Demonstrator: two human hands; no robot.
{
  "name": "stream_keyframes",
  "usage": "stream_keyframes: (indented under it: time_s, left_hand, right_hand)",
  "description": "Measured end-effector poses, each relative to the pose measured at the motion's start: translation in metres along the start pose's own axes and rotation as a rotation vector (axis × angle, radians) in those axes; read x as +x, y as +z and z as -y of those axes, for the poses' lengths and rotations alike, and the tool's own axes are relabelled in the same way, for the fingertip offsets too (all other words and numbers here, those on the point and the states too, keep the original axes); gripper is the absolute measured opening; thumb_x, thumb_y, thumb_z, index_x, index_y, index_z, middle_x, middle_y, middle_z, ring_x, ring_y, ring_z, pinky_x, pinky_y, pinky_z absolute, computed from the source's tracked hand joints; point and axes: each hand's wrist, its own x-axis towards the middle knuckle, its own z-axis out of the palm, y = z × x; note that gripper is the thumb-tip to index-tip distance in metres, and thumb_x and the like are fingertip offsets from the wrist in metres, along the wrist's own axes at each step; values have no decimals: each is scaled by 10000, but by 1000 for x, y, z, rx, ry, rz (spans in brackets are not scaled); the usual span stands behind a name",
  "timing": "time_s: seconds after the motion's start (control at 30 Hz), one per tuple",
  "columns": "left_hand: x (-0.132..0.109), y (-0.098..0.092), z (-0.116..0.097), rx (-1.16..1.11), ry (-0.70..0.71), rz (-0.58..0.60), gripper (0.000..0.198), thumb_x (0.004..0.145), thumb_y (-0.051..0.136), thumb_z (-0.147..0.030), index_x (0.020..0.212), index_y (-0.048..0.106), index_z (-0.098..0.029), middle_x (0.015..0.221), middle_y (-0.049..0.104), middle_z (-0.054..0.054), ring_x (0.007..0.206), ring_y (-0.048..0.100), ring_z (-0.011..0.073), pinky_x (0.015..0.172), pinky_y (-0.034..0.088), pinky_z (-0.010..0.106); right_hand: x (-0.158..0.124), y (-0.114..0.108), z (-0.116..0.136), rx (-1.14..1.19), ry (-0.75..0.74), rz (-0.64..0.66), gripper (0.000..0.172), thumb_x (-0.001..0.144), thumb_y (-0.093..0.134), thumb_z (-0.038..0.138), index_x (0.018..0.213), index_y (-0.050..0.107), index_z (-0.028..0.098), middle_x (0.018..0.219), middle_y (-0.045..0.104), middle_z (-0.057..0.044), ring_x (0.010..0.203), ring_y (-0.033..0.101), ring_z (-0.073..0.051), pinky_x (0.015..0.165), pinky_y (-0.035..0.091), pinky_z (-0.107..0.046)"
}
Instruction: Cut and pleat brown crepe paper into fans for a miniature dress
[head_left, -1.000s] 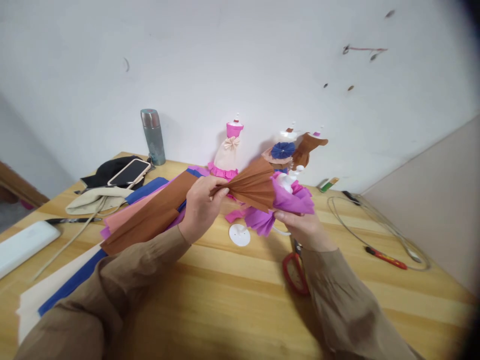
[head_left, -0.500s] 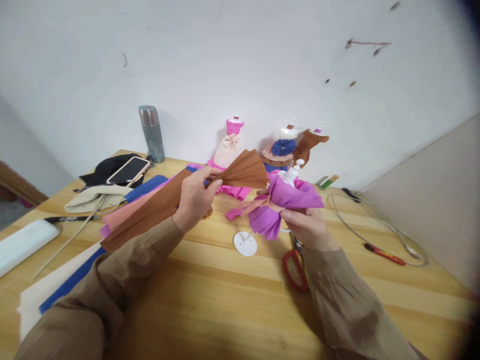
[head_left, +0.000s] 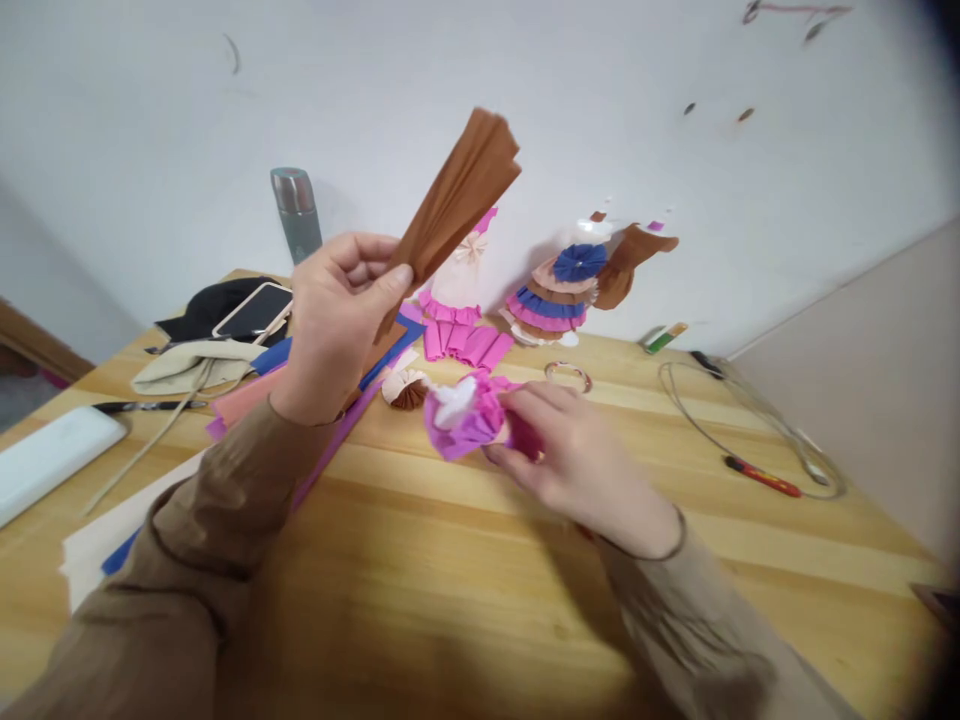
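My left hand (head_left: 337, 315) is raised above the wooden table (head_left: 465, 580) and pinches a folded, pleated strip of brown crepe paper (head_left: 457, 195) that points up and to the right. My right hand (head_left: 574, 460) is lower, at the table's middle, closed on a small white doll form dressed in purple crepe paper (head_left: 465, 415), which lies tipped toward the left. A little beige and brown paper rosette (head_left: 406, 388) sits on the table just left of the doll form.
Against the wall stand a pink dressed form (head_left: 461, 285) and a layered skirt form (head_left: 559, 290). Sheets of coloured paper (head_left: 247, 405), a phone (head_left: 253, 310), a hat (head_left: 187, 365), a flask (head_left: 295, 210), a ring (head_left: 568, 375), a cable (head_left: 742, 430) and a red screwdriver (head_left: 759, 477) lie around.
My left hand has lifted the brown paper up and away from the doll form. My right hand has lowered the purple doll form to the table and tipped it over. The camera tilted down.
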Motion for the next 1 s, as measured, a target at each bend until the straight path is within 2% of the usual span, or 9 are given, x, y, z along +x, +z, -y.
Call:
stream_keyframes:
  time_s: [0.13,0.27,0.4,0.53,0.67,0.73,0.8,0.9,1.0]
  left_hand:
    - [-7,0,-11,12,87,31,124,741,675,-90,832,661,-174,664,660,-11,559,572,92,474,412,196]
    - [-16,6,-13,38,-1,78,119,720,687,-80,813,671,-153,672,649,-14,632,622,104,550,459,192]
    - [-22,14,-6,-20,-98,137,136,686,707,-77,796,664,-144,674,652,-17,632,613,95,568,469,185]
    - [-29,21,11,-172,-327,257,171,654,735,-104,796,648,-143,662,641,-18,590,585,82,552,462,185]
    - [-41,28,35,-478,-653,424,154,685,728,-160,784,613,-139,667,633,-5,610,599,89,594,485,200]
    - [-48,32,45,-586,-759,450,177,691,740,-194,754,582,-144,649,624,1,607,601,99,616,504,224]
    - [-56,36,53,-654,-814,464,181,707,736,-214,751,574,-146,668,626,9,617,603,104,624,508,232]
    - [-67,39,61,-715,-869,466,173,722,729,-210,753,577,-134,729,647,28,629,602,99,629,504,226]
    - [-75,41,69,-709,-927,474,182,703,742,-203,770,593,-123,740,651,35,615,598,100,618,499,228]
  right_hand:
    - [6,39,14,-254,-35,78,214,789,595,183,997,642,164,945,649,-132,899,555,-287,814,402,-449]
    - [1,75,24,-324,-29,95,222,850,507,121,1008,650,183,917,634,-127,885,534,-290,851,399,-513]
    - [-11,91,34,-288,-7,43,288,870,478,104,1076,638,225,909,624,-104,886,537,-295,916,385,-558]
    - [-22,77,35,-67,2,3,343,811,604,196,1152,595,233,1059,622,-115,1046,528,-343,936,391,-575]
    - [-25,47,25,235,115,-155,43,856,579,249,883,601,224,836,629,-64,780,596,-220,673,483,-374]
    - [-22,35,18,361,237,-280,129,855,588,284,751,555,216,699,581,-17,651,561,-168,608,459,-324]
    - [-18,29,10,543,349,-348,157,850,597,338,771,550,211,712,596,-10,647,566,-153,601,459,-302]
    - [-12,32,2,845,408,-357,238,860,568,439,903,571,206,814,641,-24,680,596,-146,586,467,-279]
    - [-10,41,-3,1013,453,-338,290,844,587,476,807,592,188,701,597,2,596,560,-119,537,444,-255]
